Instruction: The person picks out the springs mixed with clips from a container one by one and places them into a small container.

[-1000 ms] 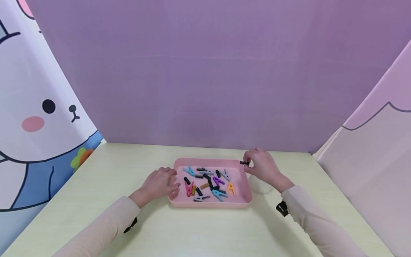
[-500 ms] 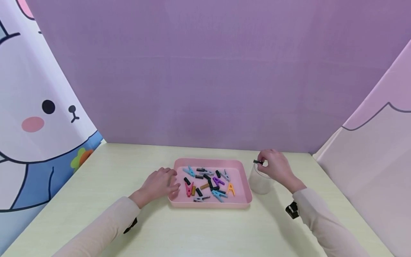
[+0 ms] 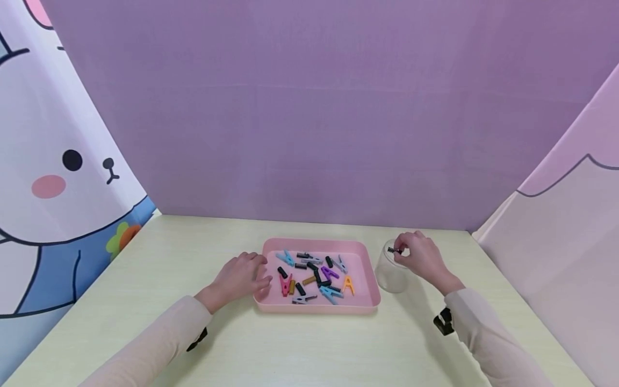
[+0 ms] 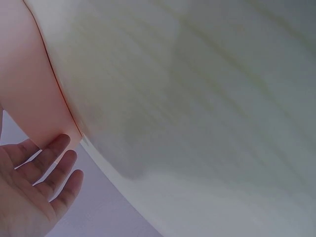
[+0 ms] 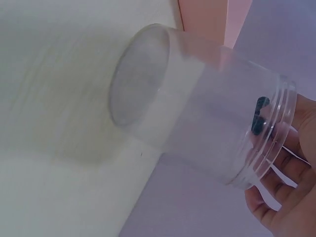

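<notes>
My right hand (image 3: 422, 259) pinches a small dark toothed clip (image 3: 393, 250) between thumb and fingertips, at the mouth of a clear plastic jar (image 3: 390, 277). Through the jar's wall in the right wrist view, the dark green clip (image 5: 260, 116) shows just inside the rim, while the other fingers (image 5: 280, 185) spread outside it. My left hand (image 3: 237, 282) rests at the left rim of a pink tray (image 3: 316, 309), its fingers loosely bent. Several clothes pegs lie in the tray, among them a purple peg (image 3: 329, 273), beside dark and brown small pieces.
The jar stands upright on the pale wooden table (image 3: 309, 349), close to the tray's right side. A purple cloth (image 3: 309, 107) hangs behind the table. Printed cloths flank it, with a cartoon animal (image 3: 58, 172) on the left.
My right hand has moved right from the tray's back right corner to the jar, then down into its mouth with the clip. The left hand has stayed at the tray.
</notes>
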Available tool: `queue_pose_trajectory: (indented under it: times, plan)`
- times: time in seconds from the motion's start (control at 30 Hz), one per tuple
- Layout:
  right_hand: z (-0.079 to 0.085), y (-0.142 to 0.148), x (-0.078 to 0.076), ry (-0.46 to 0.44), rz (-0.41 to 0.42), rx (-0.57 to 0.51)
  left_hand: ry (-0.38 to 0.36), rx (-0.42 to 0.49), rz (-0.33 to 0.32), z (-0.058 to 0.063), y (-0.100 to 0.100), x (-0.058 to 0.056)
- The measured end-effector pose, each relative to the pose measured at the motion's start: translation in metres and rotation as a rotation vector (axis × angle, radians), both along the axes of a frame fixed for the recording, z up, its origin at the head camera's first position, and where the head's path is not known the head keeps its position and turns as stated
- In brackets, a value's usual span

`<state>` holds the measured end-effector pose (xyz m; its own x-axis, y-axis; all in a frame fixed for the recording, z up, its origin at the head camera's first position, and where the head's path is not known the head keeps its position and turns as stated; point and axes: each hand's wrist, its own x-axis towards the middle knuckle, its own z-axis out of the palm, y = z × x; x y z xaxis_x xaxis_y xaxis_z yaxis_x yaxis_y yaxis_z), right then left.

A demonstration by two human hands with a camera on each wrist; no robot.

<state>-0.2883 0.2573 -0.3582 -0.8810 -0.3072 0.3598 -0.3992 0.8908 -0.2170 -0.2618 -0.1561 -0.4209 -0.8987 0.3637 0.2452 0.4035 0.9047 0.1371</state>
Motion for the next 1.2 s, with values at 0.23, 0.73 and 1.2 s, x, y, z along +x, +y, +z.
queue_pose_trajectory:
  times: [0.23, 0.73, 1.2]
  plan:
    - [-0.005, 0.003, -0.003, -0.002, 0.017, -0.028, 0.009, -0.001, -0.005, -0.003, 0.000, -0.002]
    - [-0.014, 0.005, -0.008, -0.032, 0.033, -0.085, -0.006, -0.020, 0.009, -0.006, 0.002, -0.005]
    - [-0.017, 0.005, -0.008, -0.003, 0.035, -0.080, -0.006, -0.013, -0.006, -0.006, 0.002, -0.004]
